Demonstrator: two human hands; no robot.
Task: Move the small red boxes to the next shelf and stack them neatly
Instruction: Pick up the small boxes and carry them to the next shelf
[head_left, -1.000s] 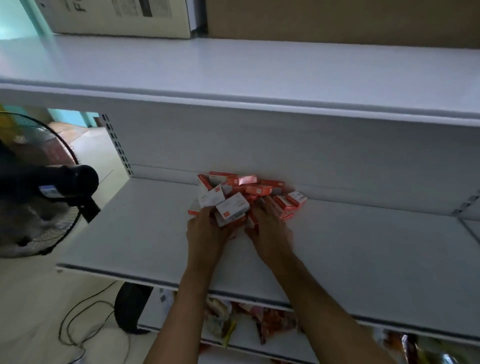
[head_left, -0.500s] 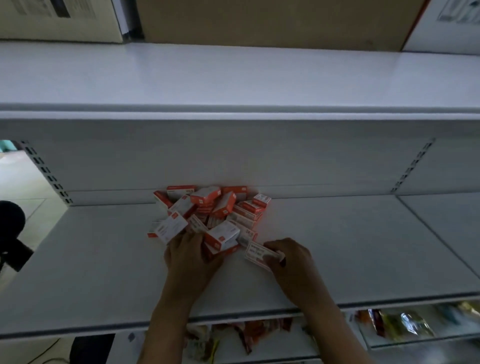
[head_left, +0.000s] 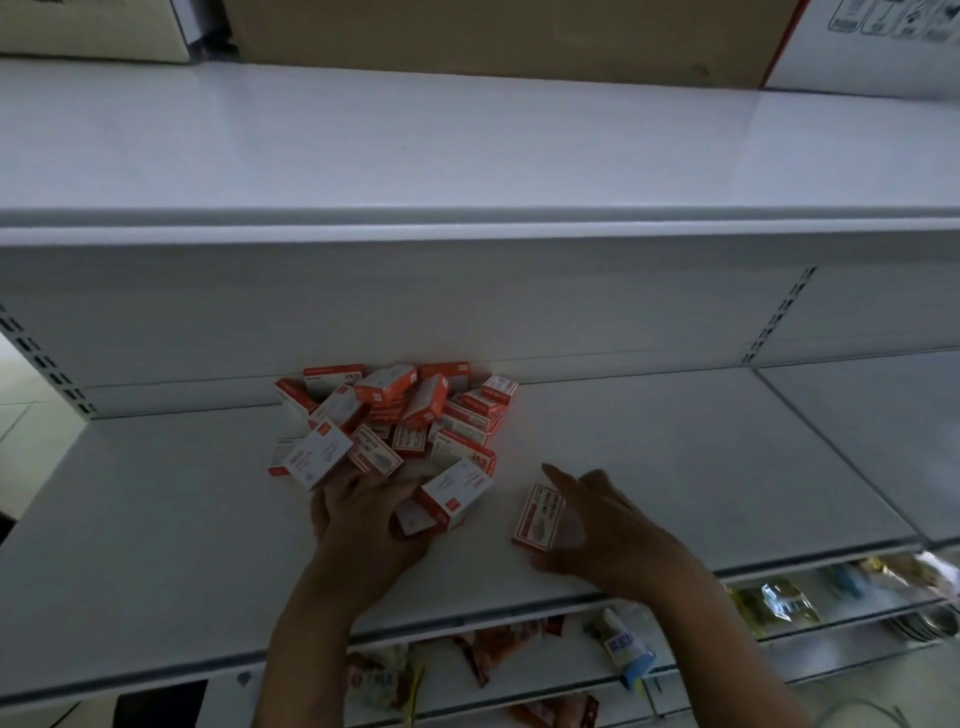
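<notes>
A loose heap of several small red and white boxes (head_left: 410, 410) lies at the back of the white middle shelf (head_left: 156, 519). My left hand (head_left: 363, 519) rests at the heap's front edge, its fingers around a box (head_left: 452, 493) that still touches the heap. To the right, my right hand (head_left: 597, 525) holds a single box (head_left: 537, 517) between thumb and fingers, tilted, just above the shelf and apart from the heap. The neighbouring shelf section (head_left: 878, 415) begins at the right, past a seam.
A white upper shelf (head_left: 467, 150) overhangs, bearing cardboard cartons (head_left: 493, 36). A perforated upright (head_left: 779, 317) divides the back panel. Below, a lower shelf holds snack packets (head_left: 498, 649) and a small tube (head_left: 626, 649). Floor shows at far left.
My right hand has pulled one box rightward, away from the heap. My left hand has closed around a box at the heap's front. The view has shifted right; the fan is out of sight.
</notes>
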